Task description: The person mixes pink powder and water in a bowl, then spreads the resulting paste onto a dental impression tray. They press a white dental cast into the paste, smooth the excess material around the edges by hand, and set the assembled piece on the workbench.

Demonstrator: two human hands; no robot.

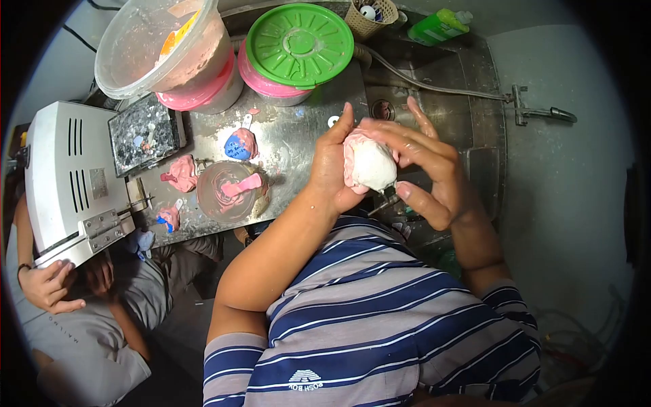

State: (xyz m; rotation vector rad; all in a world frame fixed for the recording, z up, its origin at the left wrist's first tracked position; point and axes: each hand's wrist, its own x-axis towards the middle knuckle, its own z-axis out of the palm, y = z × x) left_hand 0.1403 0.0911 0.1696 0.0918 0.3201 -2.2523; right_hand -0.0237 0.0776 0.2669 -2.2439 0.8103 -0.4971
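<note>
A dental impression, pink material at its side with a white plaster mass over it, sits against the palm of my left hand. That hand's thumb points up and its other fingers are mostly hidden behind the piece. Around the far side curves my right hand, fingers spread, the fingertips at the top edge of the piece and the thumb close to its lower right. Whether the right thumb touches the plaster I cannot tell.
On the metal counter stand a mixing bowl with a pink spatula, smeared impression trays, a green-lidded tub and a clear bucket. A sink with a tap is right. At left, another person's hand touches a white machine.
</note>
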